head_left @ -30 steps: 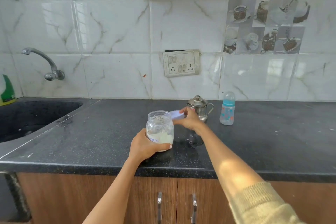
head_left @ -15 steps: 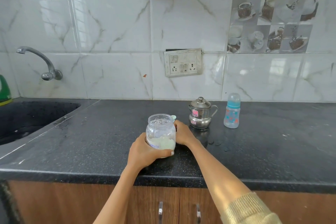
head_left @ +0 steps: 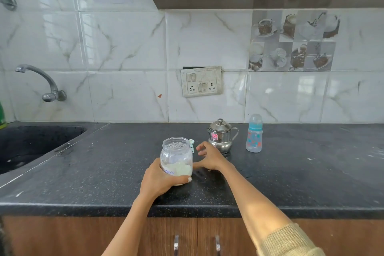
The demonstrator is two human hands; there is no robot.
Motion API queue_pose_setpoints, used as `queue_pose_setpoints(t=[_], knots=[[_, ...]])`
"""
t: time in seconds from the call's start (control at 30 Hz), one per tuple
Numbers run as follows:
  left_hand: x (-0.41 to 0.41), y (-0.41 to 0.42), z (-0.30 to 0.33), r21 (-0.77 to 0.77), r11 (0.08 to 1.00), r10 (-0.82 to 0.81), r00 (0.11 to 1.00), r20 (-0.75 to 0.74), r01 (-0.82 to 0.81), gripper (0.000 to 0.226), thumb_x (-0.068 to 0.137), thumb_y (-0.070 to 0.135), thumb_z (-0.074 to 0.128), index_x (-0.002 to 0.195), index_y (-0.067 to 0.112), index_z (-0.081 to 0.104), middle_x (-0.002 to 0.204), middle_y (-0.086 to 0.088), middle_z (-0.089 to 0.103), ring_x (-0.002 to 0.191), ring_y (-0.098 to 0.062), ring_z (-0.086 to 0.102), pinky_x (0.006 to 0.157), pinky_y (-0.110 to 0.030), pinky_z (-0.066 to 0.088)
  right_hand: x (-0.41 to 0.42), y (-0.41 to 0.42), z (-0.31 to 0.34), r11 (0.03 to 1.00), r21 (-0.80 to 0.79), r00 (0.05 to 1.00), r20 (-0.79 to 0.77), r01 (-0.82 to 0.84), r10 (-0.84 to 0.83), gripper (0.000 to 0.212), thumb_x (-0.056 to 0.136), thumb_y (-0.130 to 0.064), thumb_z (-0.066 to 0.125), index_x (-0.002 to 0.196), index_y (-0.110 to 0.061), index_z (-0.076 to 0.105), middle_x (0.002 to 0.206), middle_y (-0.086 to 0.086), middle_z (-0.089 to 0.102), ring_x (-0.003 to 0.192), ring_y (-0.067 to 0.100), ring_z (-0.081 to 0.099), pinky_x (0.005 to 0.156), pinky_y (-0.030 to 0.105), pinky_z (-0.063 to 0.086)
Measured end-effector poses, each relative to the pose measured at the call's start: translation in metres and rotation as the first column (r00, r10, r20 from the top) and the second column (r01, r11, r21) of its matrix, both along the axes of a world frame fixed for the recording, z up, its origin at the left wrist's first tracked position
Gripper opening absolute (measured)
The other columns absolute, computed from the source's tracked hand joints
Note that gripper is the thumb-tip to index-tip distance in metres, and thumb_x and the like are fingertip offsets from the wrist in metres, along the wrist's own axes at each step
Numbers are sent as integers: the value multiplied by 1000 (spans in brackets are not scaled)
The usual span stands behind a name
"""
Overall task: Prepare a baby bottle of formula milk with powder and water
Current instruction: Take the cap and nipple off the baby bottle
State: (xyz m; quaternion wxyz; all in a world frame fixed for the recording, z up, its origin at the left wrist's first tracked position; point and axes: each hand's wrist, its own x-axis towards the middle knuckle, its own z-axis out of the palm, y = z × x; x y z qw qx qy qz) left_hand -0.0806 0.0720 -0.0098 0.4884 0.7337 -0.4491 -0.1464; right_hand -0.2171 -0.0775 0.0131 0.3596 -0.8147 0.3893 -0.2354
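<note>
A clear jar (head_left: 176, 159) of pale formula powder is held upright on the black speckled countertop (head_left: 291, 172) by the left hand (head_left: 160, 181), whose fingers are wrapped around the lower half, over a handwritten label. The mouth of the jar is uncovered, and the powder fills only the bottom part. Just behind the jar, on its right side, a small pale green object (head_left: 192, 145) is seen lying on the counter — what it is cannot be told, since most of it is hidden by the glass.

The right hand (head_left: 208, 158) is placed just beside the jar, its heel low at the counter and its fingers spread and loosely curled, with nothing gripped between them.

Behind that hand a small steel pot (head_left: 222, 135) with a lid, a handle and a pink sticker is set upright, and near it, further right, the baby bottle (head_left: 254, 137) is stood — its blue collar and clear cap fitted, its body printed with red and blue marks. A dark sink (head_left: 31, 145) is seen at the far left, with a tap (head_left: 41, 81) mounted on the tiled wall above it.
</note>
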Motion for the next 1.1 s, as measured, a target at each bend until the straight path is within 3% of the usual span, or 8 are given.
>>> queue_pose_setpoints(t=[0.1, 0.17, 0.27, 0.4, 0.57, 0.73, 0.9, 1.1], knots=[[-8, 7, 4, -53, 999, 13, 1000, -13, -14, 121, 26, 60, 86, 130, 24, 37, 131, 4, 50, 120, -18, 50, 97, -41, 47, -30, 3, 14, 999, 29, 999, 28, 34, -35, 77, 61, -29, 88, 123, -19, 44, 126, 6, 54, 107, 17, 54, 84, 27, 46], [-20, 13, 8, -152, 983, 97, 994, -49, -104, 145, 32, 54, 90, 147, 17, 10, 155, -2, 18, 143, -22, 18, 114, -46, 26, -50, 3, 22, 997, -5, 996, 32, 83, -82, 79, 59, -29, 89, 123, -18, 44, 127, 7, 57, 110, 19, 55, 84, 27, 45], [-46, 21, 16, -354, 917, 193, 981, -7, -183, 146, 37, 54, 87, 149, 19, -1, 158, 7, -3, 146, -15, -3, 118, -42, 13, -74, 1, 31, 989, -28, 988, 46, 149, -147, 77, 59, -29, 89, 121, -17, 46, 122, 6, 61, 108, 18, 58, 90, 30, 46], [-86, 13, 32, -540, 835, 234, 956, 177, -105, 135, 47, 56, 83, 149, 20, 2, 158, 5, 1, 145, -13, 7, 117, -37, 20, -91, 1, 38, 984, -22, 981, 90, 175, -173, 75, 62, -27, 87, 123, -15, 46, 118, 8, 63, 99, 17, 59, 89, 31, 49], [-124, -22, 40, -475, 875, 51, 957, 287, 96, 132, 53, 56, 82, 148, 22, -3, 157, 9, -3, 144, -7, 5, 112, -23, 21, -103, -5, 38, 982, 17, 970, 149, 190, -191, 76, 67, -26, 84, 129, -11, 44, 122, 10, 59, 100, 15, 55, 90, 30, 47], [-141, -62, 34, -380, 914, -69, 977, 201, 143, 127, 56, 47, 84, 149, 20, 1, 158, 5, 3, 144, -10, 10, 105, -19, 16, -117, -24, 25, 961, 88, 946, 175, 262, -274, 84, 67, -29, 84, 135, -12, 38, 133, 11, 49, 111, 19, 51, 96, 32, 45], [-147, -108, 26, -287, 936, -199, 979, 38, 201, 102, 60, 40, 85, 143, 17, 31, 147, -1, 38, 133, -17, 39, 107, -31, 36, -131, -48, 8, 909, 81, 889, 192, 408, -416, 85, 67, -40, 82, 133, -10, 39, 135, 8, 51, 119, 24, 52, 98, 34, 46], [-161, -171, 22, -200, 932, -321, 945, -61, 304, 94, 65, 32, 83, 141, 9, 34, 147, -7, 39, 134, -20, 39, 107, -30, 35, -133, -85, 3, 853, 74, 835, 174, 517, -522, 82, 78, -32, 74, 141, -5, 29, 142, 14, 42, 129, 29, 46, 99, 35, 43]])
